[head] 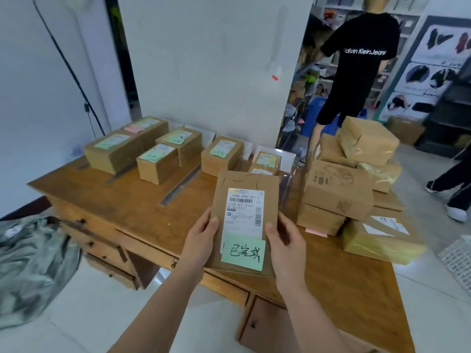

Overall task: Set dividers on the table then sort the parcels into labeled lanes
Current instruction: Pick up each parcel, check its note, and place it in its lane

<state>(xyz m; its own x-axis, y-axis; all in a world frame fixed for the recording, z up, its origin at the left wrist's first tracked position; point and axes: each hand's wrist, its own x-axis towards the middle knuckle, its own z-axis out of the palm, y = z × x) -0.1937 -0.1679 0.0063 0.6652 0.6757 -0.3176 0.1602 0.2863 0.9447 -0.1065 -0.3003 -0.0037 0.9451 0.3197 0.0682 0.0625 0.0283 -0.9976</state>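
Both hands, left hand (pixel 201 240) and right hand (pixel 286 243), grip parcel (pixel 244 200) edges above table (pixel 153 225); bare wood left of parcel.

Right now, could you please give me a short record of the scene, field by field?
left hand: grips the held parcel by its left edge
right hand: grips its right edge
held parcel: flat, brown, over the table; shipping label and handwritten green note face up
dividers: two dark strips lying on the table
far side: sorted boxes carrying green notes, beside the strips
right side: parcel pile, stacked, brown
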